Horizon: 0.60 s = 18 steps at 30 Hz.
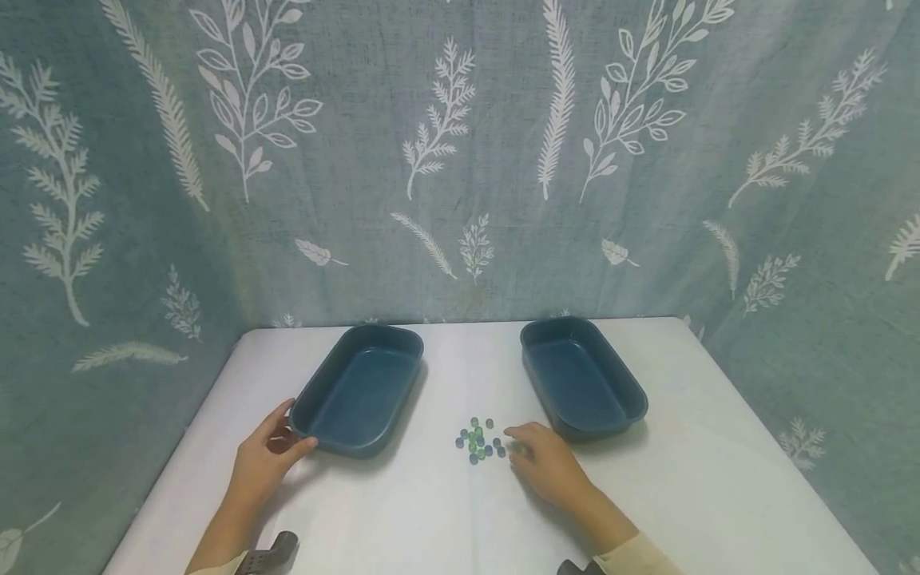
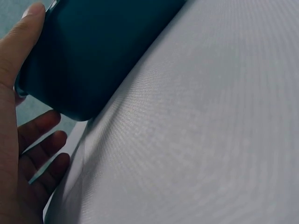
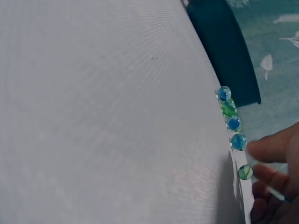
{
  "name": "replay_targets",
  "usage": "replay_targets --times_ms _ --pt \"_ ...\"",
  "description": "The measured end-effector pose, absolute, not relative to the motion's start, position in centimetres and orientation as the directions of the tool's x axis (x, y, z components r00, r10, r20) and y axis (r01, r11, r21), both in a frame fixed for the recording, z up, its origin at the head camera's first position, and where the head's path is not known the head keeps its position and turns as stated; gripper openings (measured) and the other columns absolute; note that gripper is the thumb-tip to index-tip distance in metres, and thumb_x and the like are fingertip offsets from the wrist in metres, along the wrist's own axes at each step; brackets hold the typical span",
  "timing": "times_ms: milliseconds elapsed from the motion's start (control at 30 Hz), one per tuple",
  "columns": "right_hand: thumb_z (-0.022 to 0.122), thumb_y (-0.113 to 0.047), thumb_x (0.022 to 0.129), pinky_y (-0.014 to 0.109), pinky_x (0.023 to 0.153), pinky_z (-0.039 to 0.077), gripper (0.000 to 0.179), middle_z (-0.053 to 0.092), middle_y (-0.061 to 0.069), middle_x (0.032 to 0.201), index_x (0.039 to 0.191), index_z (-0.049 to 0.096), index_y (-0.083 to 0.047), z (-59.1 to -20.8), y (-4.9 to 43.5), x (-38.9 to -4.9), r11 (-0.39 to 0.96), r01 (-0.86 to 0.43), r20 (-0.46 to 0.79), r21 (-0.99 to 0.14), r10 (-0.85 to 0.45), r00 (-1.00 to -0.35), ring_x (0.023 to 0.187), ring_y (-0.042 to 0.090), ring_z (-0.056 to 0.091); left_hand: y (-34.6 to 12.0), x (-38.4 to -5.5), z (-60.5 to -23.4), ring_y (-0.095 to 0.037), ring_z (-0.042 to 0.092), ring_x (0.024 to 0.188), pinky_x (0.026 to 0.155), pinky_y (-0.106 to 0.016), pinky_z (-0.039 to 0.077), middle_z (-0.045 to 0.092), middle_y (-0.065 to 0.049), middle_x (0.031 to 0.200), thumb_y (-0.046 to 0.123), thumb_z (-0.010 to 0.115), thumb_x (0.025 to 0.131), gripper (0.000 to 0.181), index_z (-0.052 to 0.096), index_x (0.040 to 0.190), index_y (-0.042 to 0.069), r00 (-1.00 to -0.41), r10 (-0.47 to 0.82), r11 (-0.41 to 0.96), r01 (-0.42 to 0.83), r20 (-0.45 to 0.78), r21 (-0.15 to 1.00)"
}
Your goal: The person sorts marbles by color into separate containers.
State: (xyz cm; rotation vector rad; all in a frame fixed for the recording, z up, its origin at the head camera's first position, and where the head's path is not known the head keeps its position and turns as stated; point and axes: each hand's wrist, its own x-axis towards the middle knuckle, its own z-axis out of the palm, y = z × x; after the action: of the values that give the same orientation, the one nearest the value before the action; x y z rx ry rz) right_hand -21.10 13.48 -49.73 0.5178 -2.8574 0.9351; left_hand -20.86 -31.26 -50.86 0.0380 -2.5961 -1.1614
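My left hand (image 1: 260, 463) holds the near left corner of a dark blue tray (image 1: 355, 449). Its thumb lies at the front rim and its fingers at the left side; in the left wrist view the lower fingers (image 2: 56, 168) hang off the tray. On the white table, a loose cluster of blue and green glass marbles (image 1: 480, 440) lies between two trays. Right beside the cluster is my right hand (image 1: 549, 467), thumb and forefinger apart, with nothing seen between them. In the right wrist view a green marble (image 3: 245, 172) appears close to its fingertips.
A second dark blue tray (image 1: 585, 423) stands right of the marbles, just beyond my right hand. The white tabletop (image 1: 402, 519) runs back to a grey-green curtain (image 1: 460, 239) with white leaf prints, which also hangs along both sides.
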Motion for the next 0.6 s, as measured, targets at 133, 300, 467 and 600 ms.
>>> replay_targets --times_ms 133,300,467,600 --pt "0.068 -0.013 0.088 0.032 0.078 0.049 0.038 0.058 -0.008 0.1 0.125 0.063 -0.013 -50.32 13.57 -21.23 0.769 -0.307 0.155 -0.561 -0.268 -0.951 0.083 0.007 0.052 -31.51 -20.86 -51.05 -0.029 0.058 0.099 0.082 -0.049 0.047 0.06 -0.016 0.116 0.04 0.077 0.084 0.082 0.037 0.15 0.013 -0.958 -0.148 0.67 0.087 0.248 0.737" --pt "0.068 -0.017 0.089 0.029 0.074 0.047 0.039 0.052 -0.013 0.092 0.127 0.062 -0.015 -50.74 13.76 -21.43 0.802 -0.257 0.126 -0.54 -0.224 -0.966 0.077 0.005 0.046 -31.6 -21.16 -51.48 -0.028 0.06 0.097 0.081 -0.047 0.047 0.061 -0.016 0.115 0.037 0.078 0.083 0.081 0.037 0.15 0.014 -0.955 -0.128 0.668 0.116 0.267 0.735" --pt "0.067 -0.018 0.09 0.036 0.084 0.049 0.035 0.058 -0.009 0.098 0.125 0.064 -0.014 -50.67 13.74 -21.65 0.788 -0.241 0.114 -0.566 -0.215 -0.97 0.09 0.011 0.056 -31.57 -21.17 -51.52 -0.032 0.06 0.099 0.083 -0.053 0.047 0.061 -0.017 0.116 0.036 0.078 0.084 0.081 0.037 0.15 0.014 -0.956 -0.128 0.659 0.117 0.264 0.743" --pt "0.067 -0.018 0.09 0.039 0.089 0.049 0.024 0.062 -0.006 0.101 0.114 0.067 -0.013 -50.61 13.69 -21.98 0.795 -0.265 0.127 -0.546 -0.234 -0.964 0.1 0.016 0.06 -31.58 -21.19 -51.21 -0.037 0.059 0.103 0.085 -0.058 0.046 0.058 -0.021 0.121 0.038 0.076 0.086 0.081 0.034 0.152 0.015 -0.961 -0.121 0.658 0.112 0.25 0.745"
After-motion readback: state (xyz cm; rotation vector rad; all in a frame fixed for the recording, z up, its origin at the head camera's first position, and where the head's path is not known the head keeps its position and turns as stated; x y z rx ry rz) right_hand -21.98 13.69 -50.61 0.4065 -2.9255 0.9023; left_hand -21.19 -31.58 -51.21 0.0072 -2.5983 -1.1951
